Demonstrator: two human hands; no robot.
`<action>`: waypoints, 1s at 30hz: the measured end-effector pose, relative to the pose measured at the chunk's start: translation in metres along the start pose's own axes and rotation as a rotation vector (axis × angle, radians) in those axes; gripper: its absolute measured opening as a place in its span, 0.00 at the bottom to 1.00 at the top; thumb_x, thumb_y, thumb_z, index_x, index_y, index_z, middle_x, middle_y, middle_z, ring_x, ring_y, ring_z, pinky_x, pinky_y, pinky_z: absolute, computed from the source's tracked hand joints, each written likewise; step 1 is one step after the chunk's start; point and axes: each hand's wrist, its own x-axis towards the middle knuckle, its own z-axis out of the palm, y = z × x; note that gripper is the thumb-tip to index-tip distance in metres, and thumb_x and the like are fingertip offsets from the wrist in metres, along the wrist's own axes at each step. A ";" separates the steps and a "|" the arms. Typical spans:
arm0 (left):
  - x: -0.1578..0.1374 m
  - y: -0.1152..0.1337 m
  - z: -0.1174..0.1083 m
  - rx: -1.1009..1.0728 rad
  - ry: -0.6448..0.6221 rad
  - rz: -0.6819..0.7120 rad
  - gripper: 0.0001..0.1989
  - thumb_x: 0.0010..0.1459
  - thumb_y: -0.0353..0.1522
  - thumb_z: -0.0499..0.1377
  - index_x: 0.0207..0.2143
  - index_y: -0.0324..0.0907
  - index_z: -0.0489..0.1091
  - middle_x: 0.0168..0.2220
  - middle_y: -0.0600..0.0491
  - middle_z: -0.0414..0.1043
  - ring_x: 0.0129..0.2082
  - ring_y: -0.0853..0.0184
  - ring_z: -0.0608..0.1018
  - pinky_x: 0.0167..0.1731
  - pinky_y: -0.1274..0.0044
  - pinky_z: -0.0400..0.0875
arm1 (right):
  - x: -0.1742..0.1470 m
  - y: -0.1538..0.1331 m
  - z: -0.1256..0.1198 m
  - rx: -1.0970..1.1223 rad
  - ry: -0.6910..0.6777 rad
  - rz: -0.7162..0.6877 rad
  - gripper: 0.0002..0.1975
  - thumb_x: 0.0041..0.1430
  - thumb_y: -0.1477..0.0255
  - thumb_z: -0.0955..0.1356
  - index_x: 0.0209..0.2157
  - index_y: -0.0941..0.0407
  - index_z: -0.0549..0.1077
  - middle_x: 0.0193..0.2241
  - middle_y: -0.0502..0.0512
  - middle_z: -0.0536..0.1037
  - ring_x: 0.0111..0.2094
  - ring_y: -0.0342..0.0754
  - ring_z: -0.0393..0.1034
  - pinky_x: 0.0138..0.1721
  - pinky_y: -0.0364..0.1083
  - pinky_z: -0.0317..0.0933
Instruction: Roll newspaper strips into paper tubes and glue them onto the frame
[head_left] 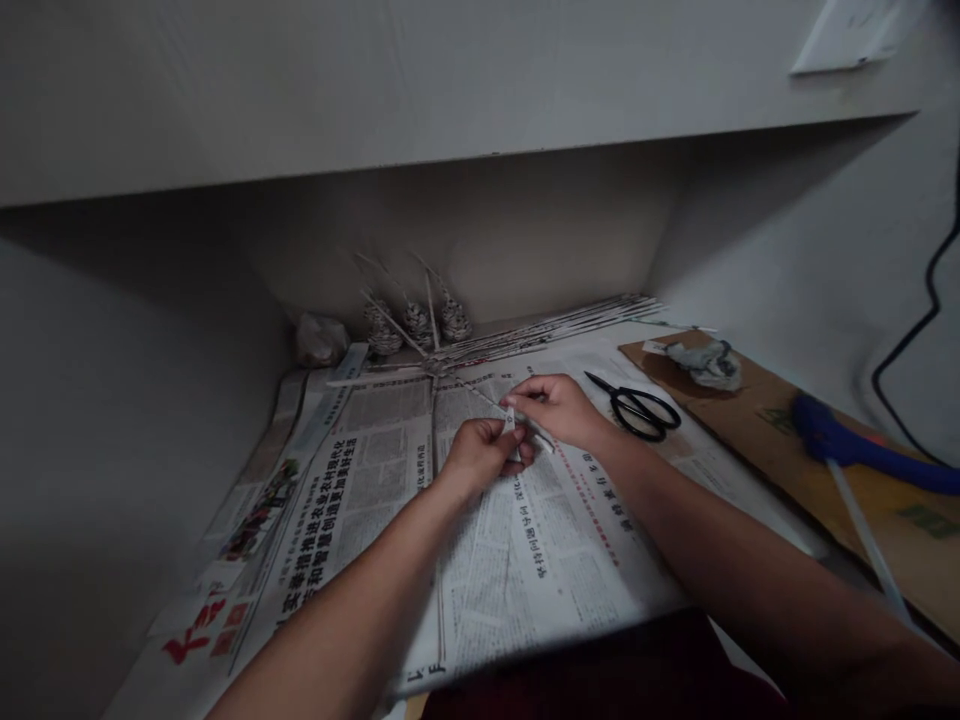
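Observation:
Over the newspaper, my left hand (489,452) is closed with its fingertips pinching a small printed paper strip (511,420). Just right of it and slightly farther away, my right hand (559,405) is closed too, thumb and finger pinched at the strip's upper end. A thin rolled paper stick (472,390) slants from a crossed bundle of paper sticks (436,366) towards my hands and passes behind the fingers. Another stick end shows below my right hand. Black-handled scissors (643,412) lie to the right of that hand.
Three woven paper pieces (417,322) with upright sticks stand at the back, beside a wrapped lump (321,340). Long paper sticks (570,325) lie along the back. On the right, cardboard (757,430) bears crumpled plastic (709,365) and a blue glue gun (847,440). An overhang (450,90) spans the top.

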 end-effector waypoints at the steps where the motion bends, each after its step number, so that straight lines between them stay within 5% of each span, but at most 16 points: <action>1: 0.000 0.000 0.000 0.003 0.005 -0.002 0.15 0.48 0.41 0.64 0.23 0.35 0.72 0.25 0.48 0.74 0.25 0.71 0.75 0.26 0.80 0.71 | 0.000 0.000 0.001 0.016 -0.004 -0.008 0.13 0.51 0.63 0.69 0.31 0.59 0.77 0.26 0.53 0.78 0.22 0.43 0.69 0.23 0.41 0.61; 6: -0.001 0.001 0.001 -0.019 0.034 0.006 0.15 0.47 0.40 0.64 0.23 0.35 0.72 0.25 0.47 0.74 0.25 0.70 0.75 0.25 0.80 0.72 | -0.001 -0.004 -0.001 0.145 0.011 -0.043 0.12 0.52 0.64 0.69 0.33 0.58 0.77 0.32 0.55 0.79 0.29 0.43 0.72 0.28 0.39 0.64; 11: -0.003 0.004 0.003 -0.081 0.022 0.003 0.15 0.45 0.40 0.66 0.26 0.35 0.73 0.25 0.47 0.74 0.26 0.69 0.76 0.27 0.78 0.73 | -0.003 -0.003 -0.001 0.296 -0.242 0.119 0.16 0.48 0.59 0.71 0.30 0.59 0.74 0.16 0.49 0.73 0.16 0.42 0.66 0.17 0.40 0.59; 16: -0.003 0.005 0.000 -0.122 -0.022 0.014 0.16 0.46 0.39 0.66 0.31 0.35 0.74 0.26 0.48 0.74 0.27 0.68 0.76 0.28 0.78 0.73 | -0.003 -0.006 -0.003 0.392 -0.070 0.077 0.15 0.49 0.61 0.71 0.32 0.59 0.77 0.24 0.51 0.77 0.20 0.38 0.67 0.19 0.37 0.58; 22: -0.002 0.003 -0.001 -0.118 -0.040 0.016 0.18 0.46 0.40 0.66 0.33 0.34 0.75 0.28 0.46 0.75 0.28 0.68 0.77 0.30 0.76 0.74 | -0.006 -0.002 -0.006 0.415 -0.418 0.182 0.20 0.50 0.59 0.71 0.38 0.61 0.75 0.15 0.47 0.71 0.15 0.40 0.65 0.16 0.39 0.60; 30: -0.008 0.010 0.004 -0.052 -0.064 -0.029 0.16 0.45 0.40 0.66 0.30 0.34 0.75 0.27 0.47 0.75 0.28 0.69 0.76 0.30 0.78 0.73 | -0.003 0.005 -0.001 0.441 -0.293 0.262 0.16 0.43 0.62 0.74 0.28 0.61 0.74 0.14 0.48 0.71 0.12 0.40 0.63 0.12 0.39 0.59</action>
